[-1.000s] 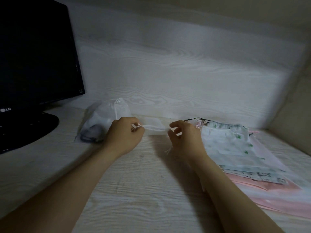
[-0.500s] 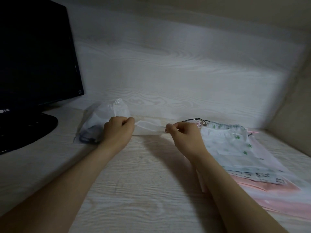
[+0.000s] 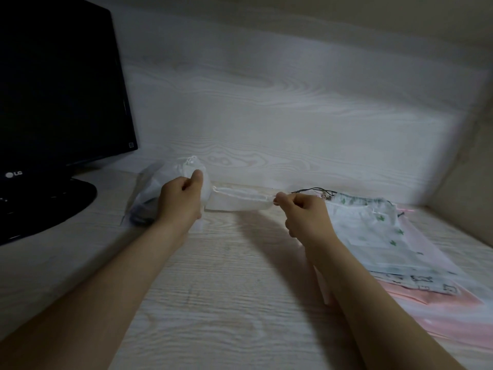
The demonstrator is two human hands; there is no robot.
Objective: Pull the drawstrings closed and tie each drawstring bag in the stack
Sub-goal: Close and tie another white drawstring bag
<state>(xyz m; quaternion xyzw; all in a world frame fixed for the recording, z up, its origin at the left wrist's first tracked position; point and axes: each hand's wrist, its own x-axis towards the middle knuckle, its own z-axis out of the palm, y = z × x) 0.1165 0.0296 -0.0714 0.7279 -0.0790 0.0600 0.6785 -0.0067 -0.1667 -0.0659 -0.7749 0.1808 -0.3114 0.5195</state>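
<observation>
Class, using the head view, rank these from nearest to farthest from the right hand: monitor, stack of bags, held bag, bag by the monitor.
1. The held bag: pinched by the right hand, stretched to its left.
2. The stack: just right of the hand.
3. The bag by the monitor: beyond the left hand.
4. The monitor: far left.

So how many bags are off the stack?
2: a sheer white bag stretched from left hand to right hand, and a filled bag behind the left hand. Others may be hidden.
</observation>
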